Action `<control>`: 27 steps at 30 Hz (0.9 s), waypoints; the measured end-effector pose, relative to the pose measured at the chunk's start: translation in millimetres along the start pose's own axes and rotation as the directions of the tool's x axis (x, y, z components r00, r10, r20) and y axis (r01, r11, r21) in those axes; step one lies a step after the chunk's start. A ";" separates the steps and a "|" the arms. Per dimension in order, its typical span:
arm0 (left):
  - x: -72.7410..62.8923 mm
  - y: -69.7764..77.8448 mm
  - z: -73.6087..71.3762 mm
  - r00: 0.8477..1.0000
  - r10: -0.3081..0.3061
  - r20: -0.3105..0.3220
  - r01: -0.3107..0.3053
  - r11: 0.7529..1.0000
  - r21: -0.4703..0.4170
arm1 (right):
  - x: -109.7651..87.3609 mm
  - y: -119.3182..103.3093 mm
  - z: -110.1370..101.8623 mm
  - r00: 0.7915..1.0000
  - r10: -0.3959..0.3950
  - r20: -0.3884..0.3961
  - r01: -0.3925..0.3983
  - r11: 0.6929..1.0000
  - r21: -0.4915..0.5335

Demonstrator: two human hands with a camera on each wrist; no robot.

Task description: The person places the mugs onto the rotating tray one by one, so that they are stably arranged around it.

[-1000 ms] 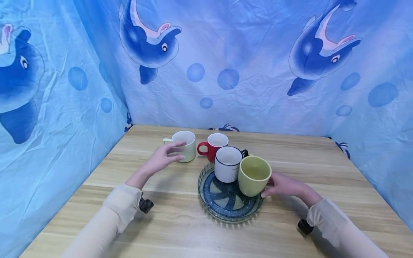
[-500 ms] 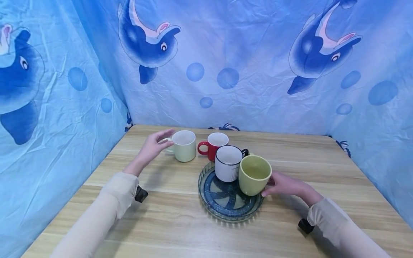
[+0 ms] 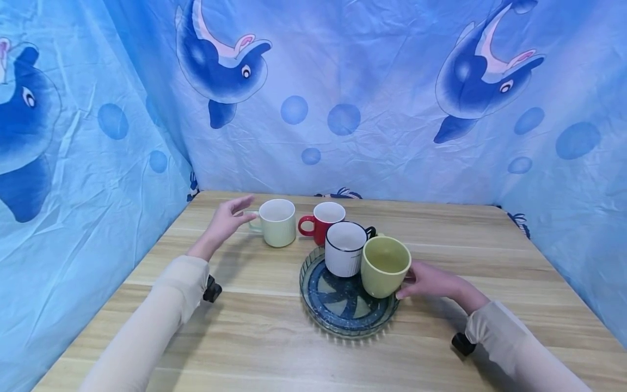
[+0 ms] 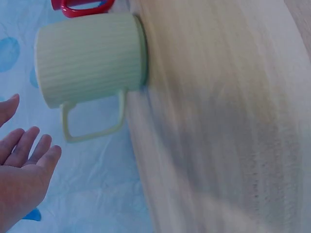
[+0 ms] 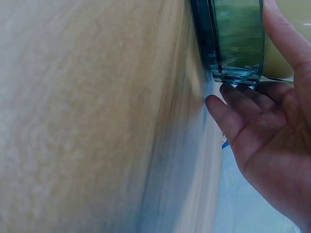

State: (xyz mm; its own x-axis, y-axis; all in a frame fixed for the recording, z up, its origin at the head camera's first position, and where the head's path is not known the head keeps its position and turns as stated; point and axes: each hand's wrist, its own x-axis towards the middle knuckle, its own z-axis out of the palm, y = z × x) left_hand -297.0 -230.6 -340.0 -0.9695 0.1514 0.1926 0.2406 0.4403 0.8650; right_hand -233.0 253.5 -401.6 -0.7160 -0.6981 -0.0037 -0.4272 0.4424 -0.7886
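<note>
A pale green ribbed mug (image 3: pixel 278 226) stands upright at the back left of the table, its handle facing left. Just left of that handle, my left hand (image 3: pixel 227 220) is held with thumb and fingers spread; the left wrist view shows a gap between fingertips and handle. A round glass tray (image 3: pixel 338 321) holds a white mug with a black rim (image 3: pixel 343 258) and a larger yellow-green mug (image 3: pixel 384 277). My right hand (image 3: pixel 433 280) is at the right side of the yellow-green mug, thumb along it and relaxed fingertips at the tray's rim, partly hidden.
A red mug (image 3: pixel 321 228) with a white inside stands behind the tray, between the pale green and white mugs. A blue dolphin-print cloth (image 3: pixel 382 158) hangs along the back and sides of the wooden table (image 3: pixel 245 337).
My left hand has moved left, from in front of the pale green mug to beside its handle. The mugs, tray and right hand have stayed in place.
</note>
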 end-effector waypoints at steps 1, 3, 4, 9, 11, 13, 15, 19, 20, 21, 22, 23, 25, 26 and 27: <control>0.5 -1.7 -0.2 1.000 -0.014 -0.003 0.014 1.000 0.004 | 0.1 0.3 0.0 1.000 0.000 -0.001 0.000 1.000 -0.003; 1.1 -4.9 -0.3 0.999 -0.040 -0.005 0.040 0.999 0.016 | 0.3 0.7 0.1 1.000 -0.001 -0.003 0.001 1.000 -0.004; 1.3 -6.4 -0.3 0.999 -0.053 -0.006 0.053 0.998 0.021 | 0.3 0.9 0.1 1.000 0.000 -0.005 0.000 1.000 -0.006; 1.5 -13.0 0.9 0.996 -0.085 -0.016 0.085 0.996 0.030 | 0.4 1.4 0.1 1.000 -0.003 -0.007 0.003 1.000 -0.002; 1.9 -15.2 1.5 0.996 -0.086 -0.019 0.086 0.996 0.032 | 0.2 1.4 0.3 1.000 -0.004 -0.006 0.004 1.000 0.004; 2.6 -17.2 2.2 0.996 -0.091 -0.024 0.091 0.995 0.033 | 0.0 1.1 0.6 1.000 -0.004 -0.004 0.005 1.000 0.014; 3.1 -19.3 2.7 0.994 -0.103 -0.027 0.104 0.994 0.029 | 0.0 0.4 0.9 1.000 -0.005 -0.002 0.005 1.000 0.020; 3.4 -23.8 3.6 0.987 -0.161 -0.022 0.160 0.986 -0.043 | -0.1 -1.1 1.1 1.000 0.000 -0.003 0.000 1.000 0.017; 3.3 -24.8 3.7 0.983 -0.180 -0.016 0.179 0.981 -0.074 | 0.0 -1.3 1.1 1.000 0.001 -0.004 -0.001 1.000 0.012; 3.3 -26.1 3.7 0.980 -0.200 -0.009 0.198 0.975 -0.106 | 0.0 -1.4 1.1 1.000 0.002 -0.005 -0.002 1.000 0.006; 3.2 -27.1 3.9 0.977 -0.215 -0.003 0.213 0.968 -0.133 | -0.2 -1.5 1.1 1.000 0.007 -0.008 -0.007 1.000 0.001; 3.1 -27.9 4.2 0.973 -0.229 0.003 0.227 0.961 -0.157 | -0.3 -1.4 1.1 1.000 0.011 -0.011 -0.011 1.000 -0.006; 3.4 -30.2 5.0 0.966 -0.259 0.010 0.256 0.947 -0.193 | -0.3 -1.3 1.1 1.000 0.017 -0.016 -0.018 1.000 -0.018; 3.4 -31.0 5.6 0.962 -0.272 0.011 0.268 0.941 -0.207 | -0.2 -1.3 1.1 1.000 0.019 -0.018 -0.020 1.000 -0.022; 3.4 -31.8 6.1 0.959 -0.282 0.011 0.278 0.935 -0.219 | -0.1 -1.4 1.1 1.000 0.022 -0.019 -0.023 0.999 -0.026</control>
State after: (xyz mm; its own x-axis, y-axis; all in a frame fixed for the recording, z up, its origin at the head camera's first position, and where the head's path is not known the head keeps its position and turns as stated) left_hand -307.7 -238.7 -369.7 -0.9974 0.0308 -0.0646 -0.0544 0.2602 0.9640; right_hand -231.7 252.4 -401.2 -0.7358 -0.6772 -0.0093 -0.4253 0.4726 -0.7719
